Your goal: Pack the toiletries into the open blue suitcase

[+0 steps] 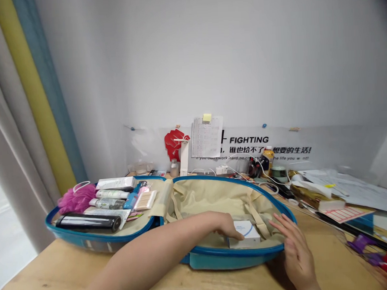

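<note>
At the near edge of the wooden table (51,273), two bare hands work over an open blue suitcase (238,259). The left hand (232,227) reaches across from the side with its fingers half curled, and the fingertips lie on a small white box (245,235); one cannot tell if it really grips the box or only presses on it. The right hand (292,248) is open with the fingers spread, and it rests on the suitcase's near edge, holding nothing. The box sits in the right half of the suitcase, on the cream lining (216,200), close to the near edge. It seems a light, stiff card box, so it should lift easily, but its corners may dent; two opposite sides look the best place to hold it. Cream straps (257,217) lie loose in this half. The left half is packed full: a black bottle (87,223), white tubes (112,194), a pink bath sponge (76,199) and a pack of cotton swabs (145,200). Farther away, on the desk, are a thick book (318,201) and a juice bottle (267,160), and a poster (248,140) hangs on the wall behind.
</note>
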Demonstrator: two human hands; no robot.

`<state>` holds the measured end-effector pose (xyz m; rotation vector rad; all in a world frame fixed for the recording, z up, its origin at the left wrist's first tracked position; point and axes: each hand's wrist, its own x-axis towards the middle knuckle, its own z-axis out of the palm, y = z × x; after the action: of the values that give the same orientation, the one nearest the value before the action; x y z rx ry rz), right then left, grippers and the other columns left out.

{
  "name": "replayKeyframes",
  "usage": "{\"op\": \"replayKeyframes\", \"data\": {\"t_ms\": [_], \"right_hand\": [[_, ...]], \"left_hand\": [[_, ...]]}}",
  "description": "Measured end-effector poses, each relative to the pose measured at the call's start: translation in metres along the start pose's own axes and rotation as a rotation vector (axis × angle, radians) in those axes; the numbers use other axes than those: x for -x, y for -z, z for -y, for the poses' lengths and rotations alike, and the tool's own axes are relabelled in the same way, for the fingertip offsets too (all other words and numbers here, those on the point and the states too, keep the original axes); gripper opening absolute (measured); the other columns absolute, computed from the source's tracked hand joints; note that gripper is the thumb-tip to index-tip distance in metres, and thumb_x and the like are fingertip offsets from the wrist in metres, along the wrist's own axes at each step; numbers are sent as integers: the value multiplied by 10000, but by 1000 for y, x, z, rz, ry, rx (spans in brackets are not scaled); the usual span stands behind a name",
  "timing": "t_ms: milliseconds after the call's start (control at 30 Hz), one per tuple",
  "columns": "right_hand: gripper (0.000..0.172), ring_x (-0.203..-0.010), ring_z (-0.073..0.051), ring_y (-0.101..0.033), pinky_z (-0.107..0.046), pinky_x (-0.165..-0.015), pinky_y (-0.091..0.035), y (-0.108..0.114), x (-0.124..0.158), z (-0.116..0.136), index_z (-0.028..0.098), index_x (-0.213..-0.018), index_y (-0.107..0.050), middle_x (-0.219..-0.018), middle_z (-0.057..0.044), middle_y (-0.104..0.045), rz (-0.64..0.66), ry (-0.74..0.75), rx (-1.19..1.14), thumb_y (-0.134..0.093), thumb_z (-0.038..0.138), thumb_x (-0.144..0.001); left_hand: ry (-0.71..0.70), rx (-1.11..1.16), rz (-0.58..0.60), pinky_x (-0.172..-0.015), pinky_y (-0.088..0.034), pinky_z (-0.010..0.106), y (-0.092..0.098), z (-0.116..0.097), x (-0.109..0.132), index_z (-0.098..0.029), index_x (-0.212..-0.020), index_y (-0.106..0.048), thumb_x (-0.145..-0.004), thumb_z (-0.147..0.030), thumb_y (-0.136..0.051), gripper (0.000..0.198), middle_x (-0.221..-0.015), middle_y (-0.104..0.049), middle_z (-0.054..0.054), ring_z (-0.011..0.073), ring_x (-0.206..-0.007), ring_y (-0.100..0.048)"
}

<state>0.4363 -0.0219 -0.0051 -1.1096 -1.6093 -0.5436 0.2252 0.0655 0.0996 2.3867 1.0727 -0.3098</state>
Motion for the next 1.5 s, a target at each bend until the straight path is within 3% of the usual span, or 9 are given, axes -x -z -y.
{"op": "replayKeyframes", "data": {"t_ms": [100,167,567,767,867,967,1200,1367,1500], "right_hand": [[396,-1264,-274,-510,-489,-986,-433,0,2,0,212,-1121,-637,-1238,-108,-630,9,-1,13,-291,340,-976],[396,-1278,-276,-497,-497,-997,-424,-1,4,1,213,-1143,-626,-1258,-108,-619,4,-10,13,-293,346,-976],[409,-1312,-311,-464,-543,-1035,-386,2,9,11,240,-1246,-573,-1287,-104,-603,36,68,78,-323,395,-962],[401,-1284,-304,-494,-531,-1051,-382,-1,9,7,238,-1221,-594,-1274,-94,-616,25,84,77,-332,386,-955],[376,-1291,-307,-487,-541,-1063,-366,0,10,5,229,-1204,-595,-1275,-98,-614,23,79,78,-355,368,-950],[377,-1285,-313,-493,-532,-1046,-389,1,10,5,226,-1200,-593,-1274,-104,-614,44,77,82,-356,368,-945],[382,-1283,-312,-494,-519,-1049,-388,0,10,2,217,-1217,-586,-1277,-106,-611,53,112,99,-355,353,-944],[384,-1290,-293,-487,-482,-1061,-380,-1,10,1,204,-1211,-581,-1275,-111,-607,33,136,115,-330,341,-954],[384,-1298,-294,-477,-470,-1065,-370,-3,10,2,189,-1195,-585,-1257,-120,-609,17,145,123,-321,333,-956]], "left_hand": [[31,35,124,-631,-544,283,1,-8,4,-130,-1256,-552,-795,-551,-533,625,-1101,-695,135,227,-848,-683],[-2,50,100,-648,-538,254,1,-12,4,-158,-1287,-523,-836,-524,-477,582,-1131,-688,103,198,-881,-675],[-164,102,76,-1088,-371,352,-10,-10,-4,-143,-1490,-277,-879,-349,-455,669,-1515,-390,111,239,-1337,-437],[-253,90,8,-1094,-351,352,22,5,23,-156,-1416,-419,-918,-329,-432,527,-1467,-466,87,221,-1315,-461],[-268,144,-156,-1044,-389,265,50,42,57,-206,-1372,-483,-959,-333,-354,451,-1424,-522,28,148,-1233,-535],[42,49,-436,-977,-427,202,71,103,96,-305,-1317,-535,-967,-360,-315,416,-1345,-591,-57,105,-1167,-575],[668,-186,-650,-1060,-350,470,70,249,173,-127,-1419,-401,-776,-232,-491,658,-1411,-496,198,340,-1307,-450],[770,-329,-605,-1055,-350,461,58,292,187,-167,-1453,-344,-755,-171,-495,714,-1506,-382,177,324,-1375,-360],[727,-406,-552,-1048,-350,384,66,304,179,-208,-1410,-403,-805,-158,-488,612,-1455,-467,136,265,-1353,-395]]}}
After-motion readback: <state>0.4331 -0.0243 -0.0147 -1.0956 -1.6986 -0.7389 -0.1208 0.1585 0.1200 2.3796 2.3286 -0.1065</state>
